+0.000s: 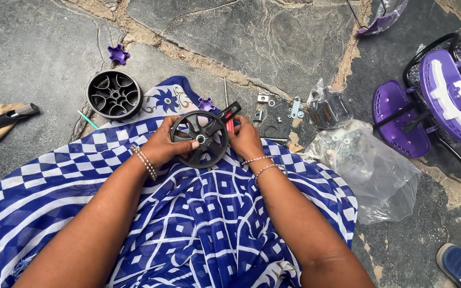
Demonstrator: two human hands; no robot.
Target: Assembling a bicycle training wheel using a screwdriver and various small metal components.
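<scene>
A small black plastic wheel point(199, 140) is held over the lap, above a blue-and-white patterned cloth point(188, 224), near the middle of the stone floor point(273, 37). It is clasped from both sides: the left hand point(164, 146) is wrapped around the rim with the thumb laid across the hub, and the right hand point(245, 140) is closed on the opposite rim, together with what appears to be a red-handled tool point(230, 124). The wheel is judged light, stiff and rather smooth, so it is best taken at the rim or through the gaps between its curved spokes. A pale metal bush is seen at its centre.

Farther off, a second black wheel point(114, 95) lies flat towards the left side of the floor, with a purple cap point(118, 54) beyond it. Small metal brackets point(294, 106) and clear bags of hardware point(366, 160) are scattered to the right, near a purple child's cycle point(438, 101).
</scene>
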